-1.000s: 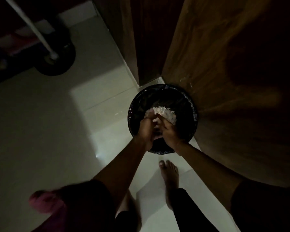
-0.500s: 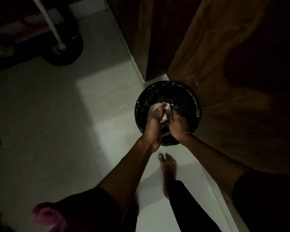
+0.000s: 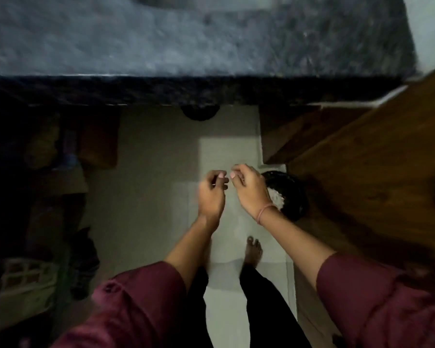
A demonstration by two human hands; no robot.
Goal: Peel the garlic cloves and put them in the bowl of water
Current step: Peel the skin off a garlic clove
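I see open floor [image 3: 156, 172] ahead of the left hand [image 3: 211, 194] and right hand [image 3: 251, 189], running up to the dark countertop [image 3: 186, 46] that overhangs it. On the right a wooden panel [image 3: 362, 172] walls things off, with the black bin [image 3: 295, 197] just beside it. Dim clutter [image 3: 45, 146] crowds the left side

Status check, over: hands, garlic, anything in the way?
Left hand, right hand loosely curled, nothing visibly held. No garlic or bowl in view. Black-lined round bin beside right hand.

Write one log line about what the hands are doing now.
left hand: loosely curled, nothing seen held | right hand: same, over bin rim | peels: in bin
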